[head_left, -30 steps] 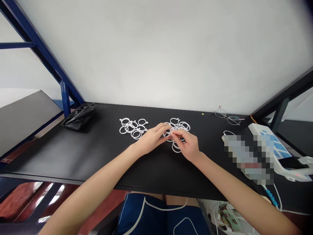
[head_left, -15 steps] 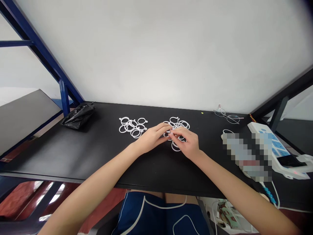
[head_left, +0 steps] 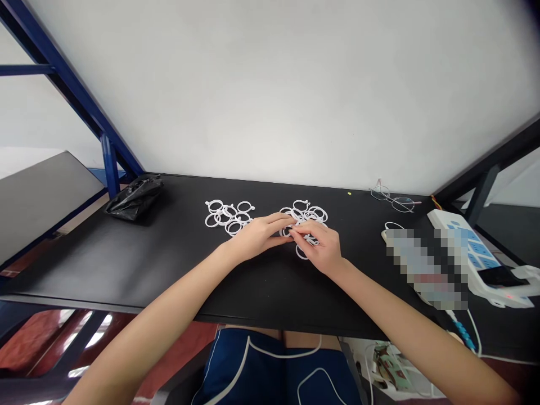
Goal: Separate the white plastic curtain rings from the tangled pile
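Note:
Fingertips almost together, my left hand (head_left: pixel 264 233) and my right hand (head_left: pixel 323 244) meet over the black table. Between them they pinch a white curtain ring (head_left: pixel 283 232), partly covered by the fingers. Just behind and under my right hand lies a heap of white curtain rings (head_left: pixel 318 213), each with a small eyelet; my hand hides some of it. Another loose group of white curtain rings (head_left: pixel 216 206) rests to the left, partly behind my left hand.
On the black table (head_left: pixel 177 259), a crumpled black plastic bag (head_left: pixel 135 198) sits at the far left. Eyeglasses (head_left: pixel 392 199) lie by the wall at right. A blurred phone-like object (head_left: pixel 426 270) and a white power strip (head_left: pixel 476 247) with cables are nearer the right edge.
My fingers have shifted slightly around the ring between them. Both hands stay in nearly the same place; the two groups of rings look unchanged.

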### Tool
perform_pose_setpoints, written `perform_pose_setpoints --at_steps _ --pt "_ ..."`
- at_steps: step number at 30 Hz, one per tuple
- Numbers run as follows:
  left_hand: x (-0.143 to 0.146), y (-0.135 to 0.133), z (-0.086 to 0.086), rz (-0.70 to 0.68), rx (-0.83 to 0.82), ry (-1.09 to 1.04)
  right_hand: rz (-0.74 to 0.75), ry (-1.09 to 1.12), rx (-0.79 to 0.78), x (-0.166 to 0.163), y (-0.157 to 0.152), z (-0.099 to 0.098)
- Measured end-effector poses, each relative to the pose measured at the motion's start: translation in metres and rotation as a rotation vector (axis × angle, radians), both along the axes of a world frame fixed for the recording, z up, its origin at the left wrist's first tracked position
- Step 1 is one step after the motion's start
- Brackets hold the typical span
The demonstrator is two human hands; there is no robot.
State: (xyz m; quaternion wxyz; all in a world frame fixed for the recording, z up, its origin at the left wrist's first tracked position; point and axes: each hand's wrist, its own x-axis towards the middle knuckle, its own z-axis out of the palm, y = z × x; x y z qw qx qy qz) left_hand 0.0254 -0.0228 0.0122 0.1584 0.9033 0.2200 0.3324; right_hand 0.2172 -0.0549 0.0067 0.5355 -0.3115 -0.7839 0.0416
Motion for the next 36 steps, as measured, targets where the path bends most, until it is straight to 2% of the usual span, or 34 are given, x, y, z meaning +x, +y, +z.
perform_pose_setpoints --at_steps 9,16,18,21,23,25,27,31,36 --pt "0.004 -0.001 -0.002 0.093 0.126 0.087 0.020 0.011 -0.022 0.001 0.004 -0.004" --pt "0.007 0.000 -0.004 0.131 0.153 0.111 0.006 -0.009 -0.050 0.001 0.004 -0.008" --pt "0.008 -0.001 -0.005 0.213 0.169 0.134 -0.018 -0.001 -0.089 0.001 0.004 -0.009" --pt "0.007 0.002 -0.008 0.469 0.184 0.206 -0.105 0.016 -0.177 0.003 0.005 -0.010" --pt "0.004 0.006 -0.010 0.618 0.202 0.283 -0.184 -0.048 -0.221 0.005 0.007 -0.012" --pt "-0.001 0.009 -0.013 0.702 0.228 0.368 -0.244 -0.168 -0.240 0.007 0.010 -0.014" --pt "-0.006 0.012 -0.015 0.749 0.236 0.446 -0.277 -0.256 -0.255 0.008 0.012 -0.016" --pt "-0.008 0.012 -0.017 0.783 0.213 0.562 -0.289 -0.296 -0.321 0.007 0.014 -0.020" --pt "-0.006 0.010 -0.018 0.795 0.194 0.586 -0.305 -0.319 -0.349 0.006 0.013 -0.023"
